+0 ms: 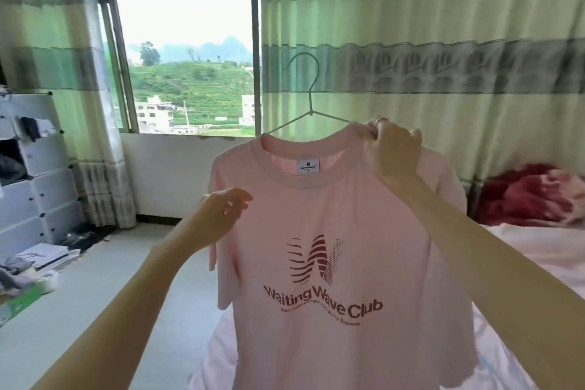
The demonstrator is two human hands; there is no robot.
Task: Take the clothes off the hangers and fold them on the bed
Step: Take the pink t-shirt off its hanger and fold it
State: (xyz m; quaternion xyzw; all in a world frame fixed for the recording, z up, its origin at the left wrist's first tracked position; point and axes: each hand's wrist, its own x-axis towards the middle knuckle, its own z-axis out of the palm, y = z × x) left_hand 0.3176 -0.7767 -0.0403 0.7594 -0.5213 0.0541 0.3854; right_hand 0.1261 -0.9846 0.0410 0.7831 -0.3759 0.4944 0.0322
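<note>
A pink T-shirt (332, 206) with dark red "Waiting Wave Club" print hangs in front of me on a thin pale-green wire hanger (308, 95), held up in the air. My right hand (394, 149) grips the shirt's collar and right shoulder together with the hanger wire beneath. My left hand (221, 215) is at the shirt's left sleeve, fingers loosely curled, close to or just touching the fabric without a clear hold. The bed (544, 250) with a pale pink sheet lies below and to the right, partly hidden by the shirt.
A red and pink blanket (531, 193) is bunched at the bed's far end. White storage cubes (34, 168) stand at the left, with clothes and boxes (38, 263) scattered on the floor. A window (190, 57) and green striped curtains are ahead.
</note>
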